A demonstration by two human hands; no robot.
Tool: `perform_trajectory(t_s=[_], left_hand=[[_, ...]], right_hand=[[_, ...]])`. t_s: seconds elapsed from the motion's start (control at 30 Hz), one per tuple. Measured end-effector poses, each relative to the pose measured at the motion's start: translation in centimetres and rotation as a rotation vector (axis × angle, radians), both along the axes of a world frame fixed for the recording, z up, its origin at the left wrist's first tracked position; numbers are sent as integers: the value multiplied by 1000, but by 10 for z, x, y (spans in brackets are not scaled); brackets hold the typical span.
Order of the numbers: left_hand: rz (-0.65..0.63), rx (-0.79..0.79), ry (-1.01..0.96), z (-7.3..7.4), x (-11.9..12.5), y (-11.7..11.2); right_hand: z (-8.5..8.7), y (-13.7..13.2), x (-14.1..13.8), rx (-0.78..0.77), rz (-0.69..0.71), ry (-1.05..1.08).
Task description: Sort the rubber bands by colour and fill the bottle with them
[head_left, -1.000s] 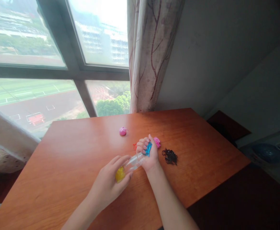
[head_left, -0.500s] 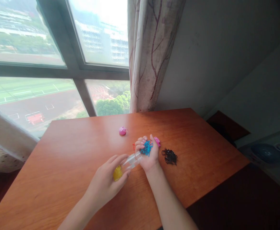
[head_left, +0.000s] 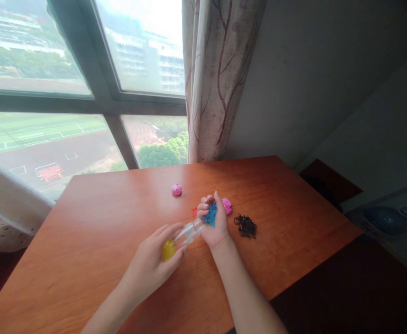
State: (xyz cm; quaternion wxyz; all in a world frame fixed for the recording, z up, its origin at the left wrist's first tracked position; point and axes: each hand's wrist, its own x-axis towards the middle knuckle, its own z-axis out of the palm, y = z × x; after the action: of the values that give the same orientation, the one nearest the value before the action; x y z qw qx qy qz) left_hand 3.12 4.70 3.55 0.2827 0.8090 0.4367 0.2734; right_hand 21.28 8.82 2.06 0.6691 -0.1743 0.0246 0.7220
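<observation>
My left hand is wrapped around a clear bottle tilted on its side, its neck toward my right hand. Yellow stuff fills the bottle's bottom end. My right hand is cupped with its palm up and fingers curled around a clump of blue bands, which look like small rubber bands. The bottle's mouth is close to the blue bands; whether it touches the palm I cannot tell. Just behind my right hand are a few red bands and a pink clump, both partly hidden.
A pile of black bands lies on the wooden table to the right of my right hand. Farther back sits a small round pink object. A window and a curtain border the table's far side.
My right hand's fingers have curled a little more around the blue bands. The bottle stays tilted toward that palm. The whole view has shifted slightly.
</observation>
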Motion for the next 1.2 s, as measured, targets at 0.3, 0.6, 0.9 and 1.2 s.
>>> perform_trajectory(t_s=[0.3, 0.6, 0.9, 1.2], left_hand=[[-32, -76, -18, 4, -1, 1], [-22, -82, -85, 1, 9, -5], [39, -31, -33, -4, 13, -6], [56, -131, -85, -3, 13, -6]], right_hand=[[4, 0, -3, 38, -62, -133], [5, -2, -14, 79, -166, -332], [4, -4, -24, 71, -413, -564], [8, -4, -14, 45, -268, -255]])
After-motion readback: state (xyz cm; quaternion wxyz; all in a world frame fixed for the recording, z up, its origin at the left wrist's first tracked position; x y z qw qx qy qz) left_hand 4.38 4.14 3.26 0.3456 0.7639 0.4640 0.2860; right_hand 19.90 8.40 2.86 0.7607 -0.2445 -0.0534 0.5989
